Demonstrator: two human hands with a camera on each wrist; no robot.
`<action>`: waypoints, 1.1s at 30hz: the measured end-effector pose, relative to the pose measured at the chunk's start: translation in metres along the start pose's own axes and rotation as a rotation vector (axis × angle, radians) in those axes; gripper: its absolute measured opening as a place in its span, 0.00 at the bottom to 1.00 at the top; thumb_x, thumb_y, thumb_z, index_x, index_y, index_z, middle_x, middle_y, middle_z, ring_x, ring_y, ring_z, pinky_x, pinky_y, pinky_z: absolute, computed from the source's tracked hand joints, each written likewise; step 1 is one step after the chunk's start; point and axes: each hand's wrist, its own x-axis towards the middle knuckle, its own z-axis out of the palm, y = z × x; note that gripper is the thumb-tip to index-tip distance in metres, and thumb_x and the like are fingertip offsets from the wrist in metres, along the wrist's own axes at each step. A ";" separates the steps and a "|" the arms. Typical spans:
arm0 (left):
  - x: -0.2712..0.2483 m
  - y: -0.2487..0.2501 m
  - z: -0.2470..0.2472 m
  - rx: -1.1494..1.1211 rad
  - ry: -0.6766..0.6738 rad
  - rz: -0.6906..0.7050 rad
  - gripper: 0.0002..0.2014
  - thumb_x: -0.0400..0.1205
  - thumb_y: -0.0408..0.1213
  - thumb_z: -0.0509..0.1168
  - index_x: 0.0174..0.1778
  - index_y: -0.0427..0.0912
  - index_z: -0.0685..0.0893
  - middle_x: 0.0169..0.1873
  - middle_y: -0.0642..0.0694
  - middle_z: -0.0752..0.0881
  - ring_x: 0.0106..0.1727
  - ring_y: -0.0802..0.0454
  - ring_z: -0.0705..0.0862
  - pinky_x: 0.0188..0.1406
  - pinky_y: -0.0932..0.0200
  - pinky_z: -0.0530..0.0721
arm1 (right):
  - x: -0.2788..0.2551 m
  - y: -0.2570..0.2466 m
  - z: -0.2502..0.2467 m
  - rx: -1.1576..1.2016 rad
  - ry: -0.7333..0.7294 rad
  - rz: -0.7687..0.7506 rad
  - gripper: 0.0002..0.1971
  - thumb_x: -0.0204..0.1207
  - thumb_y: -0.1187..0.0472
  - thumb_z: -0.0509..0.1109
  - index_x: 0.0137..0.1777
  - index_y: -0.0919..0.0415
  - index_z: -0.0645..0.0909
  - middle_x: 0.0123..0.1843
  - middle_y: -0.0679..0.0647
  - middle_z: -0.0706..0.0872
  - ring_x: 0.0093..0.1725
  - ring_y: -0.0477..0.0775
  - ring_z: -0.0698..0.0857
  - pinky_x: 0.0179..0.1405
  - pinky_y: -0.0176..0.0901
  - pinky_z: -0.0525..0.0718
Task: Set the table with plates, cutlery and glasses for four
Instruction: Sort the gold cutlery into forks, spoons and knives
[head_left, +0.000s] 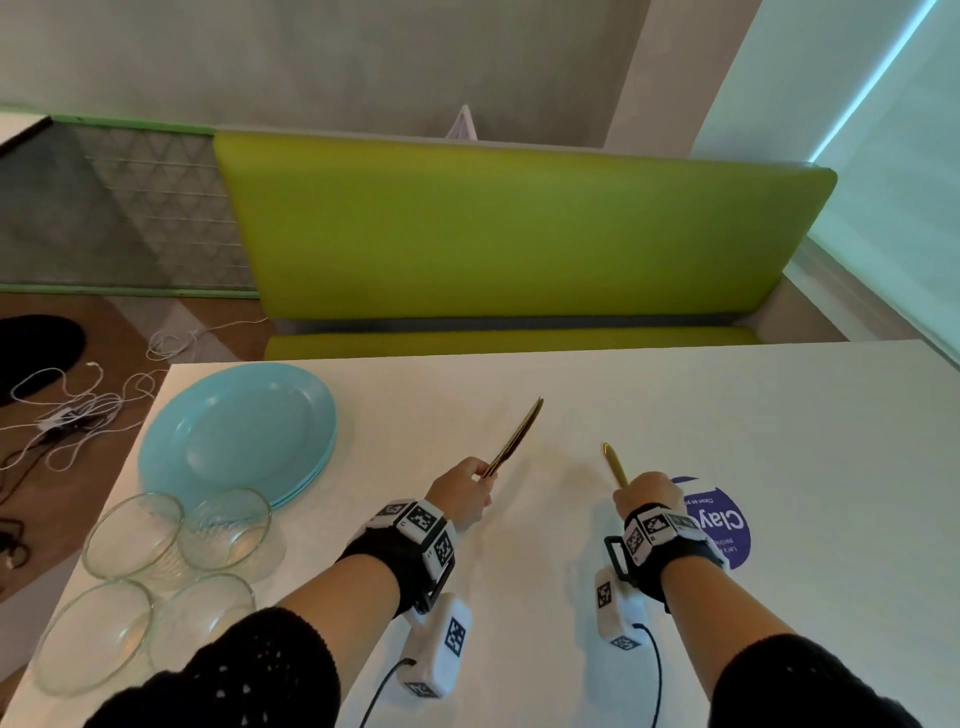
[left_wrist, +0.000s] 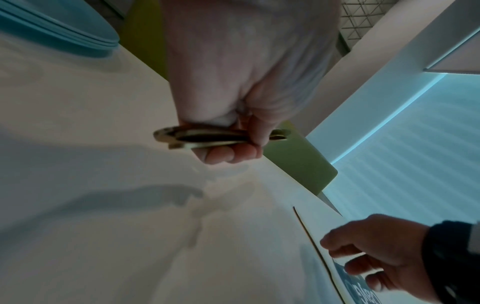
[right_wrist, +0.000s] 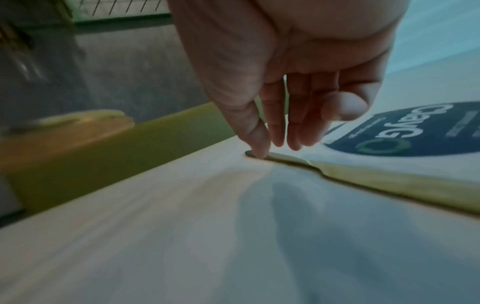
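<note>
My left hand (head_left: 475, 480) grips a bundle of gold cutlery (head_left: 514, 439) by one end, and the rest slants up and away above the white table (head_left: 753, 410). The left wrist view shows the fingers (left_wrist: 231, 153) curled round the bundle (left_wrist: 182, 138). My right hand (head_left: 647, 493) hovers low over a single gold piece of cutlery (head_left: 615, 465) that lies flat on the table. Its fingers are nearly straight, and the index fingertip (right_wrist: 259, 148) touches the far end of that piece (right_wrist: 389, 181). A stack of light blue plates (head_left: 239, 431) and several clear glasses (head_left: 135, 535) stand at the left.
A round purple sticker (head_left: 727, 525) lies on the table just right of my right hand. A green bench (head_left: 519, 234) runs along the table's far edge. White cables (head_left: 78, 410) lie on the floor to the left.
</note>
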 end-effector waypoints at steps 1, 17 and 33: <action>0.000 -0.001 -0.001 -0.005 0.003 -0.001 0.05 0.87 0.40 0.54 0.51 0.47 0.75 0.29 0.51 0.77 0.26 0.55 0.73 0.21 0.66 0.67 | 0.005 0.002 0.002 -0.021 0.015 0.005 0.10 0.78 0.63 0.66 0.49 0.71 0.85 0.49 0.64 0.88 0.47 0.62 0.86 0.38 0.41 0.79; 0.001 -0.005 -0.005 -0.102 -0.013 -0.017 0.11 0.88 0.35 0.48 0.51 0.41 0.76 0.30 0.50 0.75 0.25 0.54 0.71 0.23 0.64 0.67 | 0.019 0.003 0.006 -0.218 0.034 -0.096 0.10 0.77 0.63 0.65 0.52 0.66 0.84 0.53 0.61 0.88 0.53 0.61 0.87 0.47 0.45 0.83; -0.013 -0.008 -0.012 -0.044 0.034 -0.051 0.12 0.85 0.33 0.52 0.62 0.40 0.76 0.34 0.51 0.77 0.30 0.54 0.75 0.28 0.63 0.73 | -0.046 -0.023 0.019 -0.661 0.180 -0.788 0.16 0.80 0.63 0.57 0.62 0.54 0.81 0.61 0.51 0.84 0.67 0.56 0.73 0.64 0.48 0.68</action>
